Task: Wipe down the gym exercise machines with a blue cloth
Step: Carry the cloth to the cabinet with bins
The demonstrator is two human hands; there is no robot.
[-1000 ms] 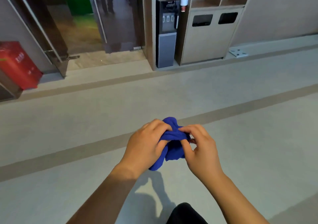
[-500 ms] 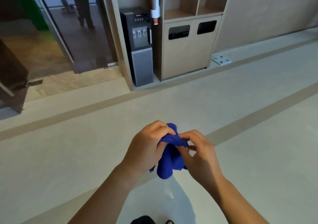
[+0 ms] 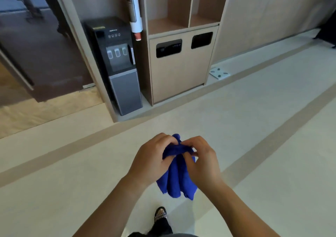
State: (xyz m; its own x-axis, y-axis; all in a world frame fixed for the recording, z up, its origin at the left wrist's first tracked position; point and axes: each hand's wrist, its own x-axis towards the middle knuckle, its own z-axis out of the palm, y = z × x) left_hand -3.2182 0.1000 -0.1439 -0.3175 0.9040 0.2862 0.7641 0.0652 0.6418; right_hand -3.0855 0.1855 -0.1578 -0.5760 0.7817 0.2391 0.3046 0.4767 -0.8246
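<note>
A blue cloth (image 3: 177, 179) hangs bunched in front of me, low in the middle of the head view. My left hand (image 3: 151, 159) grips its top edge from the left and my right hand (image 3: 201, 161) pinches the same edge from the right. The fingers of both hands meet over the cloth's upper fold, and its lower part dangles in loose pleats below them. No exercise machine shows in this view.
A black and grey water dispenser (image 3: 118, 63) stands in a wall niche ahead. To its right is a wooden cabinet with two bin slots (image 3: 181, 67). A white scale (image 3: 219, 73) lies on the pale floor. My shoe (image 3: 161, 215) shows below the cloth.
The view has swung left to right, so the dispenser and cabinet sit nearer the middle and look closer. The cloth has loosened from a tight bundle and now hangs lower between my hands.
</note>
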